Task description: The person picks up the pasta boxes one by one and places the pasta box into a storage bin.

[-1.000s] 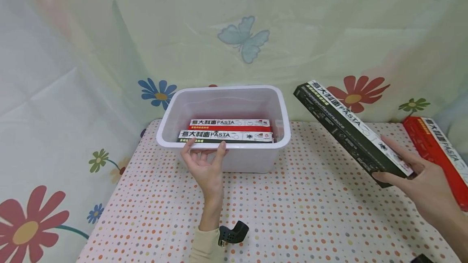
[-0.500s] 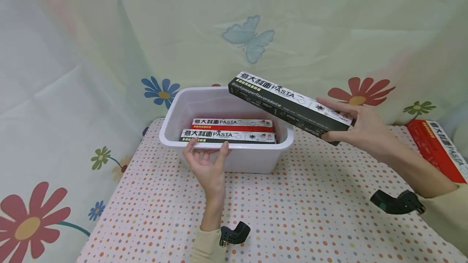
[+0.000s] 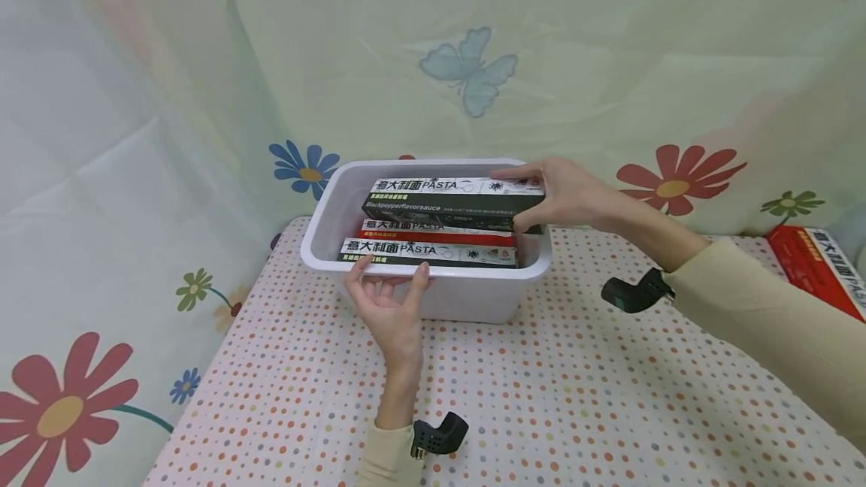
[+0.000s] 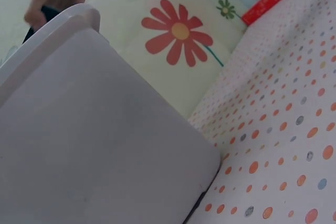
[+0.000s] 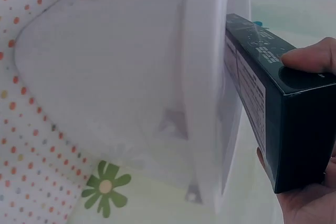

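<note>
A black-and-white pasta box, labelled black pepper flavour sauce, is gripped at its right end by my right hand. It hangs nearly level at the back of the white plastic bin, partly below the rim. In the right wrist view the dark end of this pasta box sits between thumb and fingers. My left hand holds the bin's front rim from below. Inside the bin lie a red-and-white pasta box and, in front, another black-and-white pasta box; the front rim partly hides the latter.
Another red-and-white pasta box lies on the dotted tablecloth at the far right. A flower-printed backdrop rises directly behind the bin. Black wrist cameras stick out from the left sleeve and the right sleeve.
My right hand has carried the black-and-white pasta box leftward from the right side, levelled it and lowered it into the bin's opening. The left hand has stayed on the rim.
</note>
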The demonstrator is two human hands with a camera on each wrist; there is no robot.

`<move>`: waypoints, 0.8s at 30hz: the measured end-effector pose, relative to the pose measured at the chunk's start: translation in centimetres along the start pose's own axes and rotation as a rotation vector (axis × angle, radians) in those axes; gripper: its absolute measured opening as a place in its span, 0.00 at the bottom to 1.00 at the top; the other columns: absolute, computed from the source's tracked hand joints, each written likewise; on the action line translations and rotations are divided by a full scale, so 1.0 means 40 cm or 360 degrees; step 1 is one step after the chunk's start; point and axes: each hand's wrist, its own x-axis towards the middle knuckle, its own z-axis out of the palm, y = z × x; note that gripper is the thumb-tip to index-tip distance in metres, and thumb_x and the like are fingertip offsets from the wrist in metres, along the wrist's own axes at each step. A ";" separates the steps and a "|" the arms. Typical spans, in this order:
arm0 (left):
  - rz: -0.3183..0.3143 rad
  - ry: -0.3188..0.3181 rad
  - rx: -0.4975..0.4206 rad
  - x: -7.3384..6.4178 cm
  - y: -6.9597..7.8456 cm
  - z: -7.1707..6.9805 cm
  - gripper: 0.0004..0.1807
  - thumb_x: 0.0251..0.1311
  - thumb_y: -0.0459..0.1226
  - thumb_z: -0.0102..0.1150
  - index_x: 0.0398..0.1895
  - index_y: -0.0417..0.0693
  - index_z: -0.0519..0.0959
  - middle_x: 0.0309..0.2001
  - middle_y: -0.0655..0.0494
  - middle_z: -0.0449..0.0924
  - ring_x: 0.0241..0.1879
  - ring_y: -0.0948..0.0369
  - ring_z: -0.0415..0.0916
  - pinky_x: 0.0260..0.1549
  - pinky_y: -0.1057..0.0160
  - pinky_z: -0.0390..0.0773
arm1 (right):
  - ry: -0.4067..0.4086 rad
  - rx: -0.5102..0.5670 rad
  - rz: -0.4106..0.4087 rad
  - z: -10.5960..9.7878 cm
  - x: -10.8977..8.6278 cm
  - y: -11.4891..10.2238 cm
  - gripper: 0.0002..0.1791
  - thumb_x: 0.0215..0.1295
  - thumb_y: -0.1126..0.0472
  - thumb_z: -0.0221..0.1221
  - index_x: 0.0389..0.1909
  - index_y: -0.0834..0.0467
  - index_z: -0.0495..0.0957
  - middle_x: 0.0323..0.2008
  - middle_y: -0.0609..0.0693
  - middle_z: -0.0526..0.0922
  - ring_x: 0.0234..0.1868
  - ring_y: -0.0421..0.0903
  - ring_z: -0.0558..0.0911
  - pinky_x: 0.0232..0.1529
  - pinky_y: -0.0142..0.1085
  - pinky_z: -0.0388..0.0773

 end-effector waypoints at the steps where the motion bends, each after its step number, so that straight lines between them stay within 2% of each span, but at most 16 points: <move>1: 0.0000 0.0000 0.0002 0.000 0.000 0.000 0.43 0.54 0.20 0.71 0.70 0.41 0.58 0.68 0.24 0.61 0.44 0.54 0.79 0.43 0.47 0.91 | -0.0016 -0.0031 -0.0021 0.002 0.014 -0.005 0.42 0.52 0.67 0.71 0.73 0.55 0.75 0.51 0.58 0.87 0.51 0.52 0.78 0.46 0.43 0.77; 3: 0.0004 0.0000 -0.0004 -0.001 0.000 0.001 0.43 0.54 0.20 0.71 0.70 0.41 0.58 0.67 0.23 0.61 0.44 0.54 0.79 0.43 0.47 0.92 | -0.0035 -0.0093 -0.0050 0.006 0.041 -0.016 0.41 0.51 0.67 0.70 0.71 0.54 0.76 0.35 0.56 0.87 0.47 0.52 0.75 0.43 0.43 0.74; 5: 0.0007 0.0007 -0.0005 -0.001 0.000 0.001 0.43 0.54 0.19 0.71 0.70 0.40 0.58 0.66 0.22 0.61 0.43 0.55 0.79 0.42 0.47 0.92 | -0.0063 -0.0143 -0.0053 0.010 0.067 -0.022 0.41 0.49 0.67 0.70 0.70 0.54 0.77 0.21 0.52 0.78 0.38 0.50 0.70 0.38 0.41 0.69; 7: 0.0005 0.0012 -0.0002 -0.002 0.000 0.001 0.43 0.54 0.19 0.71 0.69 0.41 0.58 0.66 0.22 0.61 0.42 0.55 0.79 0.41 0.48 0.92 | -0.0108 -0.0165 -0.0048 0.015 0.088 -0.024 0.41 0.48 0.67 0.69 0.70 0.55 0.77 0.15 0.48 0.68 0.30 0.48 0.63 0.32 0.39 0.64; 9: 0.0005 0.0017 0.0003 -0.003 0.001 0.001 0.43 0.53 0.19 0.71 0.69 0.42 0.59 0.65 0.22 0.62 0.42 0.55 0.79 0.41 0.48 0.92 | -0.0156 -0.0166 -0.0041 0.022 0.107 -0.024 0.41 0.48 0.67 0.68 0.70 0.55 0.78 0.13 0.44 0.64 0.24 0.45 0.57 0.28 0.37 0.61; 11: 0.0005 0.0022 0.0010 -0.003 0.002 -0.001 0.43 0.53 0.19 0.71 0.69 0.42 0.59 0.65 0.22 0.62 0.42 0.55 0.79 0.41 0.48 0.92 | -0.0200 -0.0158 -0.0045 0.029 0.123 -0.024 0.40 0.48 0.67 0.67 0.70 0.56 0.77 0.14 0.43 0.65 0.22 0.43 0.55 0.27 0.37 0.60; 13: 0.0005 0.0019 0.0015 -0.003 0.003 -0.002 0.43 0.54 0.20 0.71 0.69 0.43 0.59 0.65 0.22 0.62 0.42 0.55 0.80 0.41 0.48 0.92 | -0.0227 -0.0142 -0.0048 0.035 0.138 -0.024 0.40 0.48 0.67 0.66 0.70 0.57 0.78 0.14 0.42 0.61 0.20 0.42 0.53 0.27 0.36 0.60; 17: 0.0006 0.0009 0.0026 0.000 0.006 -0.003 0.43 0.54 0.20 0.71 0.69 0.42 0.59 0.64 0.22 0.62 0.42 0.55 0.80 0.41 0.48 0.92 | -0.0262 -0.0103 -0.0051 0.040 0.161 -0.025 0.41 0.48 0.68 0.66 0.70 0.58 0.77 0.18 0.44 0.65 0.20 0.41 0.53 0.28 0.36 0.61; 18: 0.0005 0.0008 0.0029 0.001 0.006 -0.004 0.42 0.54 0.20 0.71 0.69 0.42 0.59 0.64 0.22 0.62 0.42 0.55 0.80 0.42 0.48 0.92 | -0.0271 -0.0097 -0.0057 0.040 0.165 -0.025 0.41 0.47 0.68 0.66 0.70 0.58 0.77 0.20 0.46 0.68 0.20 0.41 0.54 0.28 0.36 0.61; 21: 0.0005 0.0015 0.0031 0.004 0.007 -0.006 0.42 0.54 0.20 0.71 0.69 0.43 0.59 0.63 0.22 0.63 0.42 0.55 0.80 0.41 0.48 0.92 | -0.0286 -0.0090 -0.0060 0.041 0.175 -0.024 0.41 0.47 0.68 0.67 0.70 0.58 0.77 0.31 0.51 0.78 0.22 0.41 0.56 0.29 0.35 0.62; 24: 0.0004 0.0016 0.0027 0.005 0.009 -0.008 0.42 0.54 0.20 0.71 0.69 0.43 0.60 0.63 0.22 0.63 0.42 0.55 0.80 0.42 0.48 0.92 | -0.0300 -0.0073 -0.0056 0.042 0.180 -0.022 0.42 0.46 0.68 0.68 0.70 0.59 0.77 0.48 0.57 0.83 0.23 0.42 0.58 0.30 0.35 0.64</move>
